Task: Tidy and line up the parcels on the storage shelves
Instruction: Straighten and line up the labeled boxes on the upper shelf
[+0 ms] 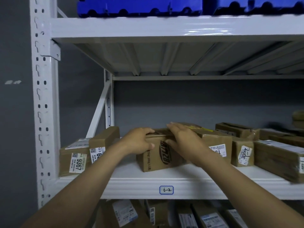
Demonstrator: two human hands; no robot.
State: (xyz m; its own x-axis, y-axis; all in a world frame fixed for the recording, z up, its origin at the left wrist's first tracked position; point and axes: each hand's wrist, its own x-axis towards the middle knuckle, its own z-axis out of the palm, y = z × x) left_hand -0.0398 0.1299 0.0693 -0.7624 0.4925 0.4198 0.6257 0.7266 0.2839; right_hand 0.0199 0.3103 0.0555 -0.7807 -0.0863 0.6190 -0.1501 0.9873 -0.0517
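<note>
Head cam: looking straight into a white metal rack, both bare arms reaching to the middle shelf [131, 185], the one with the little "6-2" tag [166, 190] on its front lip.
Main parcel: brown logo box [158, 160], sitting about mid-shelf, a bit back from the front lip and turned slightly askew to it.
Left hand [139, 142]: grip wrapped on the logo box's top left corner, fingers curled over the top edge, thumb down on the front face.
Right hand [182, 140]: grip spread flat, fingers straight and laid across the top right of the logo box, thumb touching the front face by the logo. Can't tell if the palm also touches the box next door.
Left side: 9367 box [74, 160] right by the upright, with a tilted box [102, 140] leaning just beside it; bare shelf between that and the logo box.
Right side: taped box [215, 140] snug against the logo box, then a small box with a handwritten label [243, 153], then a long box [278, 160] angled out over the front lip.
Up top: blue crates [139, 5].
Down below: more labelled parcels [125, 213], pretty blurry.
</note>
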